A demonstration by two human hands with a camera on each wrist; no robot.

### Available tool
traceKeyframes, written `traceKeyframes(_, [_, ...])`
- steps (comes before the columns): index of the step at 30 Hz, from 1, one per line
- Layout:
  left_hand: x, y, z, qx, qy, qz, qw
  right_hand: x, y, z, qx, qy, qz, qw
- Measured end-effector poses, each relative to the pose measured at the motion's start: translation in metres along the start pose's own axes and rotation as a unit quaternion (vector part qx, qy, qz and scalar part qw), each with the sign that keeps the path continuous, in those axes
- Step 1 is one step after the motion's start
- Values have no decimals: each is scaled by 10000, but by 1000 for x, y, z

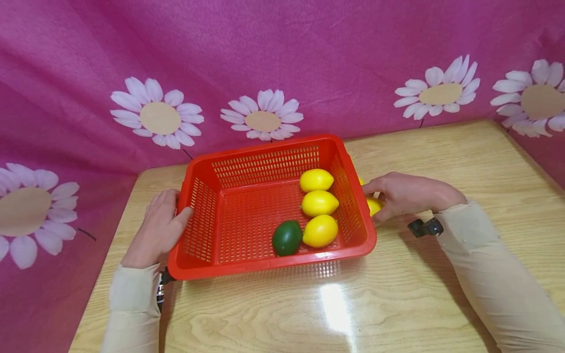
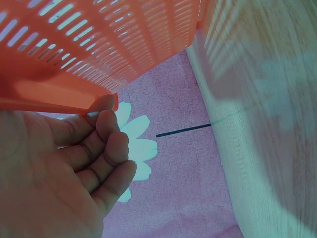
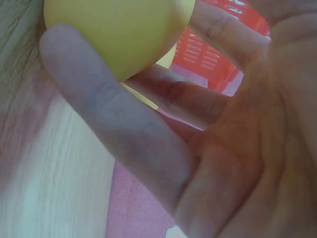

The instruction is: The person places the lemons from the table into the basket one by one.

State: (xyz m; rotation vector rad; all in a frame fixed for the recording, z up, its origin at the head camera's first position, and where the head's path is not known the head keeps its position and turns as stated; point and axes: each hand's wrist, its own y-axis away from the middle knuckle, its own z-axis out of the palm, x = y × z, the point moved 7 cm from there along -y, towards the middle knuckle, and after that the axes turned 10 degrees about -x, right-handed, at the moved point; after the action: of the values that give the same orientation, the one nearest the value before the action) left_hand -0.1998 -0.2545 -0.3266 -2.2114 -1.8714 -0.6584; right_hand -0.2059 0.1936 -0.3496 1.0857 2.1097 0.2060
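A red plastic basket (image 1: pixel 269 267) with slotted walls stands on the table. Inside, along its right part, lie three yellow lemons (image 1: pixel 320 204) and a dark green lemon-shaped fruit (image 1: pixel 287 238). My left hand (image 1: pixel 160 223) holds the basket's left rim, thumb on top; the left wrist view shows its fingers (image 2: pixel 115 148) curled below the rim. Just outside the right wall, my right hand (image 1: pixel 399 196) grips another yellow lemon (image 3: pixel 119 34), its fingers around the fruit. Behind that one, a further lemon (image 1: pixel 361 181) is mostly hidden by the hand and basket.
The wood-grain table (image 1: pixel 265 314) reflects a bright light near its front. A pink cloth (image 1: pixel 344 63) printed with white daisies hangs behind and at both sides of it. Dark wrist cameras sit at both sleeves (image 1: pixel 470 230).
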Motion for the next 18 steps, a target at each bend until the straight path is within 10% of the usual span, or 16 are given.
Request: traceKeyframes(18, [0,1,0,-18,50,-23,10000,-1,15,-14,424,187,-108,9989])
